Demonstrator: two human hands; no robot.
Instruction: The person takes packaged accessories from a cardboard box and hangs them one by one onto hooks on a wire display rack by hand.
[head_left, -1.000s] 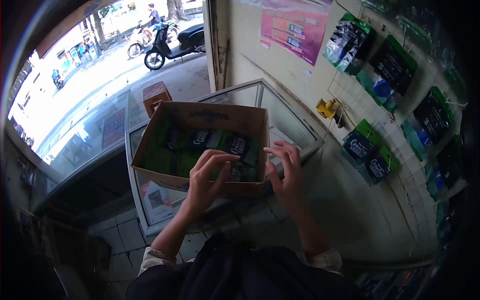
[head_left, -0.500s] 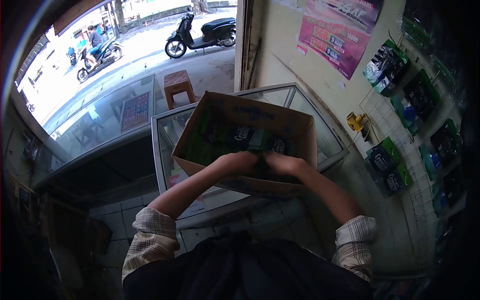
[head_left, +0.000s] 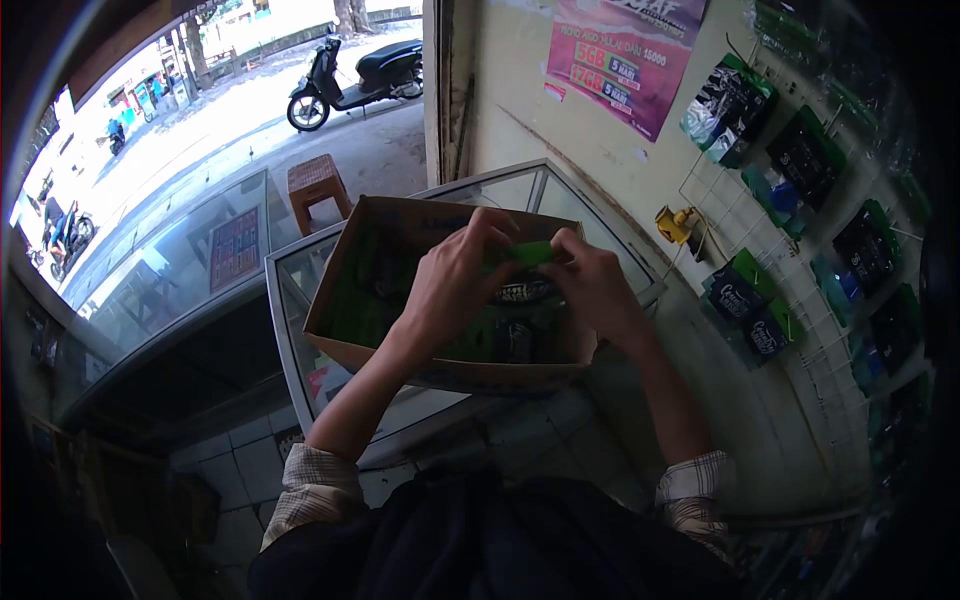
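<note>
An open cardboard box (head_left: 460, 376) stands on the glass display case (head_left: 283, 330), with several green and black packets (head_left: 380, 275) inside. Over the box, my left hand (head_left: 455, 275) and my right hand (head_left: 592, 280) pinch the top edge of one green and black packet (head_left: 532, 254) between them. Its green top shows between my fingertips, and dark printed lettering is visible below. My hands cover part of this packet and of those beneath it.
Behind the box is a brown stool (head_left: 317, 183). A second glass case (head_left: 235, 245) extends left. On the right wall are a pink poster (head_left: 620, 65), a yellow fitting (head_left: 675, 224) and hanging packets (head_left: 750, 305). A parked scooter (head_left: 355, 80) stands outside.
My hands were apart over the box, then reached down inside it. Now they are higher, with a packet's green edge between them. The camera view has shifted too.
</note>
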